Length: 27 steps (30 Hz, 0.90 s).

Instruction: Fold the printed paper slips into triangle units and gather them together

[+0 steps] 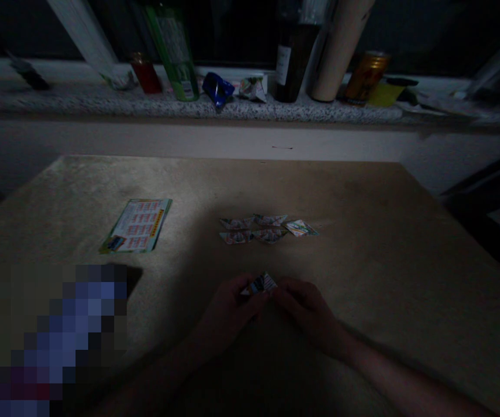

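Between my two hands is a small folded piece of printed paper point(262, 282), its peak pointing away from me. My left hand point(236, 301) pinches its left side, and the fingers of my right hand point(304, 298) are closed on its right corner. Beyond my hands, several small folded paper boats point(236, 237) lie in two rows on the table. At the right end of these rows rests a diamond-shaped folded paper point(302, 228). The light is dim, so the fold's details are hard to make out.
A stack of printed sheets point(137, 226) lies on the table point(363, 243) at the left. A pixelated blurred object point(72, 330) covers the lower left. Along the granite windowsill point(241, 110) stand a green bottle point(174, 52), a dark bottle point(291, 63), a cardboard tube point(339, 52) and a can point(365, 78).
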Each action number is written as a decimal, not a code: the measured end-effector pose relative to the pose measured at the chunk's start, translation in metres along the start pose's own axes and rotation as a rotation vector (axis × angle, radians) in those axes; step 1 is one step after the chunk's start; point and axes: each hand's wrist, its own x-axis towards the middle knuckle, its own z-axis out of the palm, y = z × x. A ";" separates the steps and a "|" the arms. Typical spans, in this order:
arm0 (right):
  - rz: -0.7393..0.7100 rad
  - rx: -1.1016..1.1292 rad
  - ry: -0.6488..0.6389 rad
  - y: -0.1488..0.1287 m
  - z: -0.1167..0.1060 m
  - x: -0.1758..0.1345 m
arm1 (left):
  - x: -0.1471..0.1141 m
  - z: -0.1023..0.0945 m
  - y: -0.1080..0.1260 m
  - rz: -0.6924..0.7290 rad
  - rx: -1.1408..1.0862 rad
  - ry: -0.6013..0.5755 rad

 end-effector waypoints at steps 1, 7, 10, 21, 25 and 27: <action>-0.008 -0.011 0.001 0.000 0.000 0.000 | -0.001 -0.001 0.000 0.024 0.037 -0.003; -0.054 -0.045 0.092 0.002 -0.002 0.000 | -0.003 -0.014 -0.002 0.341 0.556 0.084; -0.085 -0.096 0.110 0.003 -0.002 0.000 | -0.001 -0.018 -0.003 0.452 0.741 0.057; -0.133 -0.281 0.058 0.004 0.000 -0.001 | -0.001 -0.012 -0.012 0.549 0.842 0.068; -0.201 -0.344 0.054 0.003 0.000 -0.003 | -0.001 -0.009 -0.013 0.571 0.871 0.067; -0.230 -0.374 0.047 0.004 0.000 -0.003 | -0.002 -0.008 -0.013 0.574 0.892 0.068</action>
